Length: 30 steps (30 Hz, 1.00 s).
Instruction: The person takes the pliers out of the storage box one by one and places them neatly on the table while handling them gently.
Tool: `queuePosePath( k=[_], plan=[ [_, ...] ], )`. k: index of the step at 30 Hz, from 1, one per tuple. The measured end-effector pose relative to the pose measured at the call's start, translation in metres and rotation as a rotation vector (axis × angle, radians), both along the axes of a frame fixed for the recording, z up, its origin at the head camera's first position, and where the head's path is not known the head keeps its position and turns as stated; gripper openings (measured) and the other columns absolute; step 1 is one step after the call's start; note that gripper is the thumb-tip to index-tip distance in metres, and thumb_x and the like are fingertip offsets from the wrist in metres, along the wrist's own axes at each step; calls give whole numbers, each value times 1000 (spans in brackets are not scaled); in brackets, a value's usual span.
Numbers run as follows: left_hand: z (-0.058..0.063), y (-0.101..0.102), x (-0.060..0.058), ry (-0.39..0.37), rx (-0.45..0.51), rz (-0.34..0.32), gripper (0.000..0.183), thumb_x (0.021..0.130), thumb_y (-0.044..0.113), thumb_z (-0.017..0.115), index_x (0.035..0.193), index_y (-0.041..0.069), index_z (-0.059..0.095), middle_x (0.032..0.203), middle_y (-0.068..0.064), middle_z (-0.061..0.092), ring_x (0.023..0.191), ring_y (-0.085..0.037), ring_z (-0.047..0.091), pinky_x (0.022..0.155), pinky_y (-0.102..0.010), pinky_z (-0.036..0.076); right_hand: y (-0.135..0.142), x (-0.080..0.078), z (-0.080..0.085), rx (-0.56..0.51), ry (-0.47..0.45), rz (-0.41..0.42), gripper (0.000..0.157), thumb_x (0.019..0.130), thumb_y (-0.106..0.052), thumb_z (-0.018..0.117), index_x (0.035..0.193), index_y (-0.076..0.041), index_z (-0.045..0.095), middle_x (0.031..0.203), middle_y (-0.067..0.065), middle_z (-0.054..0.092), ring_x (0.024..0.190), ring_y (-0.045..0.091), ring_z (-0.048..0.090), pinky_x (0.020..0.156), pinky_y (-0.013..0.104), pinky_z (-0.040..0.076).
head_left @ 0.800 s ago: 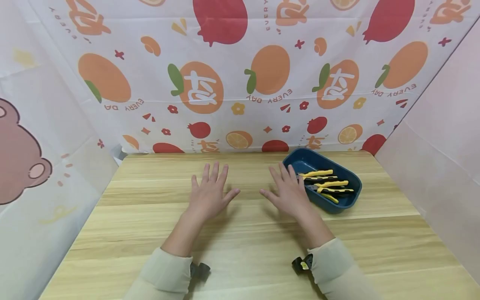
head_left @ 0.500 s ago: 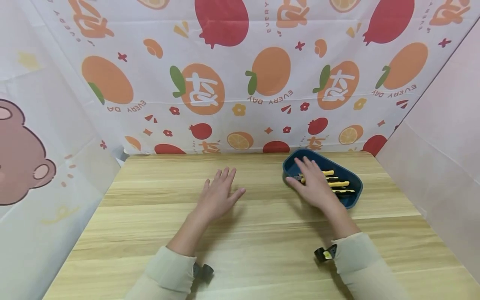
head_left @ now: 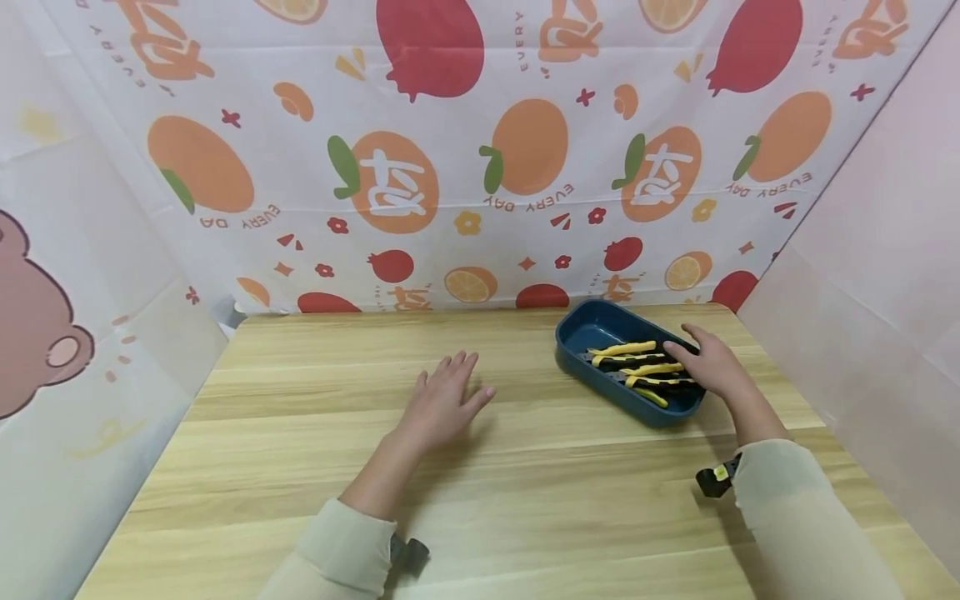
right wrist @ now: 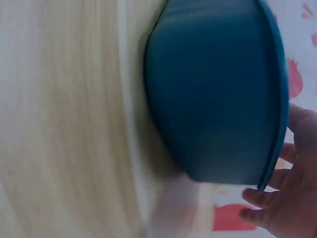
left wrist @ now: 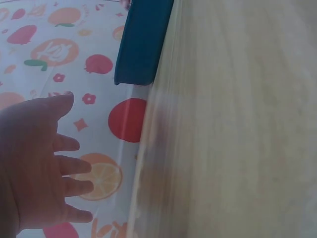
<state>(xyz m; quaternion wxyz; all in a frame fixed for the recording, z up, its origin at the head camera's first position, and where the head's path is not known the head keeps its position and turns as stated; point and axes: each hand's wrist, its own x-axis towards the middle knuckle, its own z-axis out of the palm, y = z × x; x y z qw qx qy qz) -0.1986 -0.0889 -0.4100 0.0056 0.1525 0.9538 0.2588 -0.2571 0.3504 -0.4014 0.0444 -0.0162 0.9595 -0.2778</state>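
A dark blue tray [head_left: 611,392] with rounded corners stands at the back right of the table; pliers [head_left: 626,348] with yellow and black handles lie in it. My right hand [head_left: 712,367] is at the tray's right end, its thumb over the rim and its fingers loosely spread. The right wrist view has the tray's wall [right wrist: 213,94] up close, with the fingers of the right hand [right wrist: 292,203] right at the rim. Over the middle of the table hovers my left hand [head_left: 442,404], holding nothing, its fingers extended in the left wrist view.
The wood-grained table [head_left: 495,500] meets a fruit-printed cloth [head_left: 465,225] along its back edge. A pale wall [head_left: 862,333] rises on the right, and a cloth with a bear print [head_left: 37,325] hangs on the left.
The right hand has moved right, passing over the tray from its left side to its right end. The left hand has shifted slightly right. The tray rests in about the same place.
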Motion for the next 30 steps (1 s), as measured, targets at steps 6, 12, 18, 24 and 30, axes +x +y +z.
queuePosePath(
  k=[6, 12, 18, 24, 30],
  plan=[
    [-3, -2, 1, -16, 4, -9, 70, 98, 53, 49, 153, 11, 35, 159, -15, 32, 148, -38, 25, 116, -68, 16, 11, 0, -16, -143, -73, -77, 82, 99, -56, 43, 152, 5, 27, 154, 36, 24, 141, 54, 24, 112, 67, 29],
    [-5, -4, 1, -34, 32, -11, 70, 99, 53, 49, 152, 10, 37, 158, -15, 35, 148, -37, 26, 118, -66, 17, 1, 2, -20, -208, -65, -139, 79, 98, -58, 45, 144, 5, 42, 147, 33, 39, 137, 49, 36, 112, 61, 34],
    [-7, -8, 0, -65, 83, -4, 67, 99, 51, 50, 152, 11, 38, 156, -15, 37, 146, -35, 31, 118, -60, 26, -21, 6, -26, -280, -184, -96, 87, 94, -64, 47, 148, 3, 38, 152, 29, 37, 137, 43, 40, 111, 54, 40],
    [-8, -13, -1, -146, 196, 15, 72, 97, 60, 46, 152, 15, 38, 150, -12, 47, 139, -31, 45, 114, -53, 36, -58, 11, -32, -339, -273, -24, 87, 92, -67, 49, 149, -1, 41, 144, 24, 49, 79, 15, 60, 66, 31, 55],
    [-9, -19, -4, -234, 412, 43, 68, 99, 56, 46, 150, 12, 41, 143, -12, 55, 132, -29, 52, 112, -50, 39, -97, 18, -35, -452, -268, 103, 67, 96, -54, 53, 138, -2, 54, 119, 21, 65, 84, 17, 67, 68, 39, 62]
  ],
)
